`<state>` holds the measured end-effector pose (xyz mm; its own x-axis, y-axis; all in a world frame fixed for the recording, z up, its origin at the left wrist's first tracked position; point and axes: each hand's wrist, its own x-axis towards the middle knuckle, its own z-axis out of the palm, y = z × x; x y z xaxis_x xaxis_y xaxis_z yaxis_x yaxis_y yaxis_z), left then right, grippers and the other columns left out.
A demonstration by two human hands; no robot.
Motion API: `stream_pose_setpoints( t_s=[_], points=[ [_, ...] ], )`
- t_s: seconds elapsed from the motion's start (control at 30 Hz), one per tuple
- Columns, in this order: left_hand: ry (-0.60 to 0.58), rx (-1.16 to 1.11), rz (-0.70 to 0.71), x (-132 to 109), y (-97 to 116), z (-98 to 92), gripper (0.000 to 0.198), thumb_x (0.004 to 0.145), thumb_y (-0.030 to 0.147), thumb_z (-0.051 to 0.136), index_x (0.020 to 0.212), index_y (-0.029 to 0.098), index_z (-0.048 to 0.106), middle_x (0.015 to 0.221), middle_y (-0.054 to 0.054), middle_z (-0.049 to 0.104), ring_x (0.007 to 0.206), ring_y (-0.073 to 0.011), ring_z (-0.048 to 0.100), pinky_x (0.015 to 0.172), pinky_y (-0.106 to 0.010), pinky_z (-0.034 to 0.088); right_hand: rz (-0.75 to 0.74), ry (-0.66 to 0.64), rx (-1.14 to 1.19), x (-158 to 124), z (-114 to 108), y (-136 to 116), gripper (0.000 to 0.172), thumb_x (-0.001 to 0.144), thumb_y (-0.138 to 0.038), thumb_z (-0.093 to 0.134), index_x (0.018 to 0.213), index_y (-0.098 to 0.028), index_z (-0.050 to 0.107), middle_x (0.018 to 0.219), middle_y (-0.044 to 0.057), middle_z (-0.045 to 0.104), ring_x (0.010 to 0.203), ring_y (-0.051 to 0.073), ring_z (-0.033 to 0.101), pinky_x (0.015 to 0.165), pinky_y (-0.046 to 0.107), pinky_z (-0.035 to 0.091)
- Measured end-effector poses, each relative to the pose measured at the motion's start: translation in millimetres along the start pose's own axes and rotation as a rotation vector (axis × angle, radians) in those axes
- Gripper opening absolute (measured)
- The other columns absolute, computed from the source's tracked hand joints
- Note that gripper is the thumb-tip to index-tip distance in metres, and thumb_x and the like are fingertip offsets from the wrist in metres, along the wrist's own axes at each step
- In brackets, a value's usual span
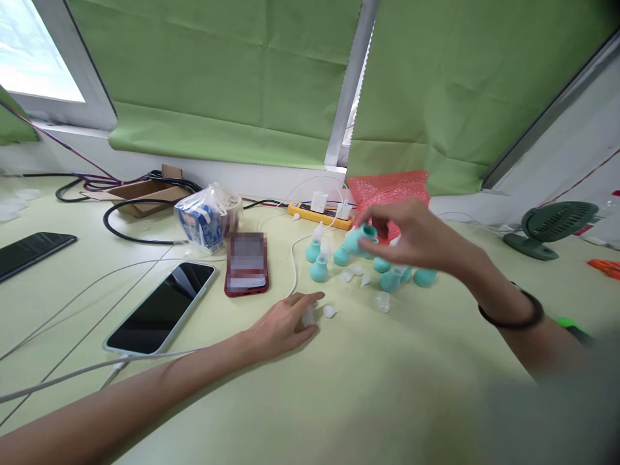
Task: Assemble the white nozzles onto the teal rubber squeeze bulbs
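Observation:
My right hand is raised above the table and pinches a teal squeeze bulb between thumb and fingers, its open neck facing right. Low on the table, my left hand has thumb and index finger around a small translucent plastic piece. Another translucent piece lies just right of its fingertips. Behind stand several teal bulbs, among them one with a clear tip on top. Loose clear pieces lie in front of them, and a clear cup-like piece is farther right.
A red-cased phone and a light-cased phone lie to the left, with white cables nearby. At the back are a plastic-wrapped blue package, a yellow power strip and pink bubble wrap. A green fan stands right.

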<state>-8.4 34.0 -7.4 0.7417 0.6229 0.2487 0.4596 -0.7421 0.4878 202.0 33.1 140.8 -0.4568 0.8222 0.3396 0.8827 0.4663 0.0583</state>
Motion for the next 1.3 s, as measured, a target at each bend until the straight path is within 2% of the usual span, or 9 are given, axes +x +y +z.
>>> stream_pose_setpoints(
  t_s=[0.1,0.17,0.37,0.63,0.8,0.93,1.1,1.17,1.3],
  points=[
    [0.023,-0.029,0.017,-0.4,-0.4,-1.2,0.044,0.076,0.029,0.05,0.116,0.018,0.036,0.1,-0.008,0.053,0.082,-0.0169,0.054,0.074,-0.03,0.045,0.032,-0.125,0.069,-33.2,26.0,-5.3,0.011,0.068,-0.027,0.051,0.07,-0.018,0.056,0.054,-0.001,0.051,0.049,0.011,0.045,0.049,0.023,0.031],
    [0.023,-0.053,0.062,-0.6,-0.4,-1.7,0.04,0.075,0.031,0.053,0.11,0.018,0.041,0.103,-0.009,0.052,0.089,-0.0175,0.053,0.077,-0.03,0.044,0.097,-0.144,0.1,-44.3,48.9,-0.6,0.01,0.069,-0.025,0.049,0.07,-0.017,0.056,0.052,-0.001,0.05,0.048,0.011,0.045,0.049,0.023,0.032],
    [0.019,-0.045,0.112,0.6,-3.7,3.8,0.043,0.065,0.042,0.061,0.095,0.013,0.051,0.097,-0.01,0.055,0.085,-0.0189,0.055,0.073,-0.029,0.046,0.169,-0.093,0.312,-33.3,89.3,13.1,0.015,0.069,-0.027,0.051,0.075,-0.016,0.059,0.052,-0.001,0.05,0.049,0.011,0.047,0.049,0.023,0.035],
    [0.057,-0.088,0.21,-2.9,-1.1,2.2,0.041,0.069,0.04,0.058,0.099,0.014,0.052,0.101,-0.01,0.056,0.092,-0.0187,0.054,0.08,-0.03,0.045,0.113,-0.105,0.449,-15.1,104.6,-3.0,0.025,0.067,-0.036,0.057,0.084,-0.017,0.059,0.057,-0.002,0.054,0.051,0.01,0.048,0.05,0.022,0.037],
    [-0.009,-0.062,0.212,-3.6,2.6,0.0,0.039,0.07,0.039,0.056,0.1,0.014,0.05,0.1,-0.011,0.056,0.091,-0.0191,0.054,0.078,-0.031,0.045,0.192,-0.098,0.531,-24.8,98.3,15.5,0.032,0.067,-0.04,0.056,0.089,-0.016,0.058,0.065,0.003,0.06,0.052,0.011,0.051,0.052,0.024,0.042],
    [0.0,-0.036,0.306,-5.2,3.2,-1.6,0.034,0.07,0.024,0.05,0.102,0.013,0.048,0.101,-0.012,0.054,0.095,-0.0201,0.05,0.08,-0.031,0.044,0.24,-0.098,0.619,-30.1,94.1,31.3,0.031,0.07,-0.038,0.054,0.091,-0.016,0.057,0.072,0.004,0.062,0.063,0.014,0.057,0.056,0.025,0.045],
    [-0.051,0.084,0.346,-5.5,2.6,-0.6,0.043,0.058,0.01,0.045,0.101,0.015,0.048,0.094,-0.009,0.056,0.088,-0.0207,0.051,0.073,-0.031,0.045,0.181,-0.178,0.307,-31.7,107.8,36.5,0.028,0.07,-0.024,0.052,0.097,-0.017,0.058,0.074,0.004,0.061,0.066,0.016,0.056,0.06,0.026,0.042],
    [-0.041,0.132,0.351,-5.0,1.9,1.6,0.037,0.061,0.007,0.043,0.096,0.015,0.051,0.089,-0.008,0.057,0.085,-0.0194,0.052,0.072,-0.029,0.045,0.145,-0.211,0.176,-31.6,115.7,35.1,0.029,0.069,-0.022,0.053,0.098,-0.017,0.058,0.073,0.004,0.061,0.068,0.017,0.055,0.061,0.026,0.04],
    [0.036,0.177,0.308,-4.4,-0.7,6.3,0.032,0.068,0.007,0.041,0.098,0.016,0.051,0.088,-0.007,0.056,0.082,-0.0171,0.052,0.069,-0.027,0.045,0.147,-0.215,0.128,-30.8,121.2,32.3,0.022,0.071,-0.022,0.051,0.09,-0.018,0.06,0.068,0.004,0.06,0.066,0.018,0.055,0.055,0.025,0.036]
  ],
)
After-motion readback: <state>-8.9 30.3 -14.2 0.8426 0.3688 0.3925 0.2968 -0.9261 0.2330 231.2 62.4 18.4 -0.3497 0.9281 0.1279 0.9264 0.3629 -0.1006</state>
